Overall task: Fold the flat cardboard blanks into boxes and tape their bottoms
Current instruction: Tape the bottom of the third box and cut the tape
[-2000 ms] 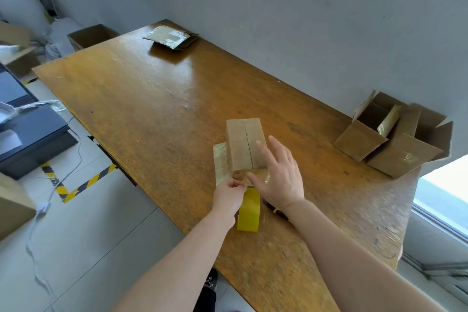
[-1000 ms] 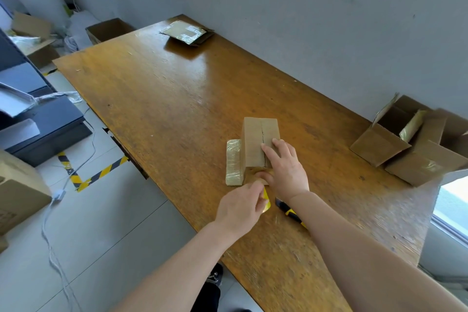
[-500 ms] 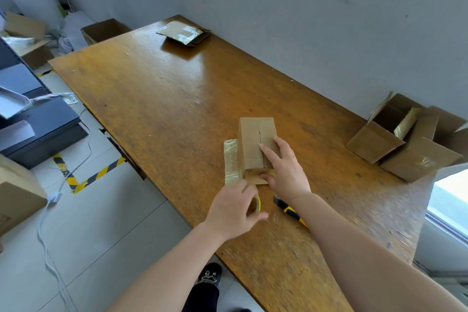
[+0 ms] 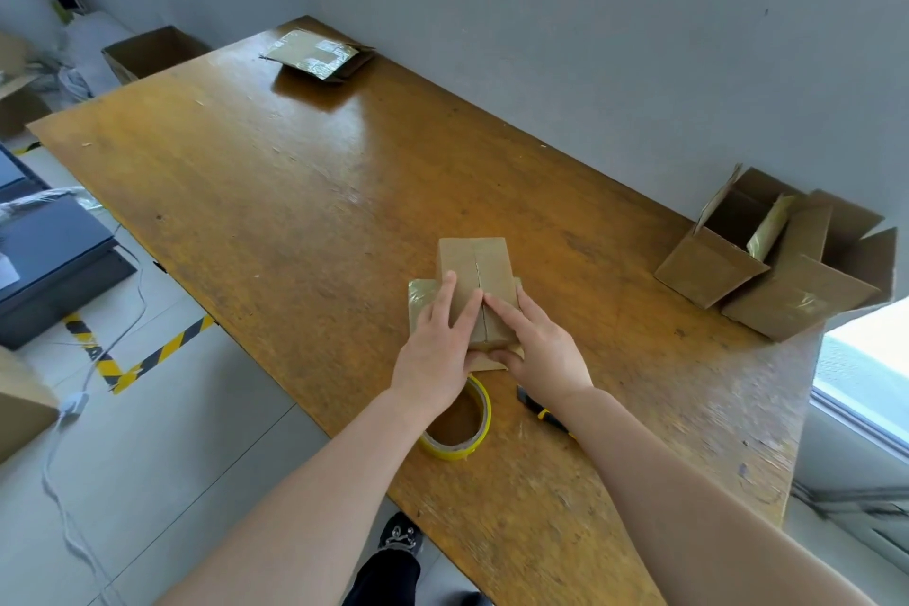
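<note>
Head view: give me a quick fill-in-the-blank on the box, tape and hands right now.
Counting the left hand and the right hand, ____ hands press on the box. The tape roll lying on the table is ____ in colour. The open boxes stand on the person's ____ side.
Missing words: two; yellow; right.

Grey wall [image 4: 590, 39], wooden table [image 4: 295, 187], tiled floor [image 4: 172, 458]
</note>
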`<action>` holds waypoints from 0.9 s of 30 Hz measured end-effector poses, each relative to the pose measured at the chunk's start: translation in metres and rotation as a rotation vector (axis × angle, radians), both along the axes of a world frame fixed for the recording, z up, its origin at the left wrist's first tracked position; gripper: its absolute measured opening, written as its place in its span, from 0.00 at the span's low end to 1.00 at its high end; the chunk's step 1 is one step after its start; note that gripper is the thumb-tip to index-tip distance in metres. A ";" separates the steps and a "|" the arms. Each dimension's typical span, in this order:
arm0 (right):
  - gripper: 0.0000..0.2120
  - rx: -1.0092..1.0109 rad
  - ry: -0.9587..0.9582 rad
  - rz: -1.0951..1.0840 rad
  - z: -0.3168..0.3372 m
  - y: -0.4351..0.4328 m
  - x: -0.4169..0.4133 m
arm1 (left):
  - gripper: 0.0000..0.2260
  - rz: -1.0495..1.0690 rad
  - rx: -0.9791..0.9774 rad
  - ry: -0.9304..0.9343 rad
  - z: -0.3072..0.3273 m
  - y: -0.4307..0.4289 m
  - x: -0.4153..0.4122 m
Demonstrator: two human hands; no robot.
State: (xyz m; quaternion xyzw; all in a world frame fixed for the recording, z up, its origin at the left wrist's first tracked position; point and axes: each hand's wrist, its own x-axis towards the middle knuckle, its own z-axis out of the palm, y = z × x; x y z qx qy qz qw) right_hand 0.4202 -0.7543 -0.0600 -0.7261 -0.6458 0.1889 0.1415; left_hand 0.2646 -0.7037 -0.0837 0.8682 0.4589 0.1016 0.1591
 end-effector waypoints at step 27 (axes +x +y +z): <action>0.34 -0.024 0.350 -0.233 0.006 -0.005 0.001 | 0.48 0.155 -0.624 -0.536 0.020 0.017 -0.012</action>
